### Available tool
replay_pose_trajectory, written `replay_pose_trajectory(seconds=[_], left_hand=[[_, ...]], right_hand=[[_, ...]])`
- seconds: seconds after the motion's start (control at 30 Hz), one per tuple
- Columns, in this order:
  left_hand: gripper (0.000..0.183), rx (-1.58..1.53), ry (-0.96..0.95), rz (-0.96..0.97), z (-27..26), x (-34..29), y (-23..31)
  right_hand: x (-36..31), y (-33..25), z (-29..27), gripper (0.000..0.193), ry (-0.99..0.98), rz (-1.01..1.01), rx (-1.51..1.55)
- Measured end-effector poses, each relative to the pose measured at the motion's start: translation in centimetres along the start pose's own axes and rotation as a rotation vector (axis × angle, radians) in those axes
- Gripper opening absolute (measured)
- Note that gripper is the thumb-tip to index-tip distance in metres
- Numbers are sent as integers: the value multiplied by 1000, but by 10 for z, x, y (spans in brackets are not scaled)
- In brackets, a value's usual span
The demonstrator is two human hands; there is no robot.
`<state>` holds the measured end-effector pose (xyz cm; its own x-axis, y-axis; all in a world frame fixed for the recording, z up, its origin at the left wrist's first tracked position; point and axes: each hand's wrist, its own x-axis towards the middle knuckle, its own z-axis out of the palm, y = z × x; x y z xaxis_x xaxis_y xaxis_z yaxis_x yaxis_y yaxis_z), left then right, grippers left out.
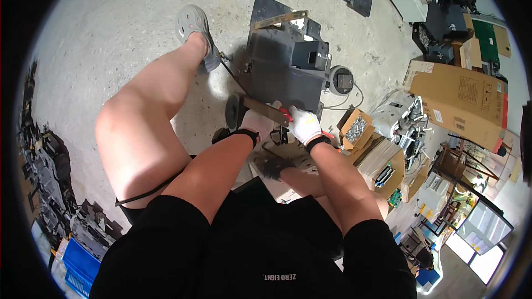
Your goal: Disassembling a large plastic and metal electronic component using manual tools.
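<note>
Head view: your left hand's point(259, 122) grip seems wrapped around the brown bar point(265, 109); your right's point(305, 126) pinches a red piece point(285, 113), both at the dark panel's point(280, 86) near edge. Loose pinch could slip, jabbing your left hand. Concrete floor point(149, 5); big carton point(457, 99) right, dark parts point(49, 171) left.

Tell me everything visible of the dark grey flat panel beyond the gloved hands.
The dark grey flat panel looks like metal and carries a raised dark box-shaped housing on its right side. A brownish strip crosses its far part. It lies just beyond the white-gloved right hand; contact is unclear.
</note>
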<state>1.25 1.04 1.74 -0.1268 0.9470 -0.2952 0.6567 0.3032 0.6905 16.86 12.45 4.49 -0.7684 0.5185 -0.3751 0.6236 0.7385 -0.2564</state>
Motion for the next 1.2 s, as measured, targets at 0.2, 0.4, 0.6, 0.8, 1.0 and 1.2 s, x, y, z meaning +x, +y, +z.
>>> replay_pose_trajectory(seconds=[0.2, 0.4, 0.6, 0.8, 1.0, 1.2], left_hand=[[39, 110, 73, 83, 0, 6, 6], [46, -344, -202, -6, -11, 21, 12], [33, -411, 105, -225, 9, 18, 13], [34, -398, 257, -208, 11, 20, 17], [33, -353, 246, -233, 11, 22, 11], [31, -371, 324, -223, 17, 25, 11]], right_hand=[[-8, -2, 5, 21, 0, 79, 87], [-21, -18, 4, 17, 10, 197, 244], [-7, -35, 1, 34, -25, 258, 241], [7, -21, 7, 30, -68, 172, 161], [17, -22, 7, 27, -116, 124, 119], [18, -23, -3, 24, -103, 123, 154]])
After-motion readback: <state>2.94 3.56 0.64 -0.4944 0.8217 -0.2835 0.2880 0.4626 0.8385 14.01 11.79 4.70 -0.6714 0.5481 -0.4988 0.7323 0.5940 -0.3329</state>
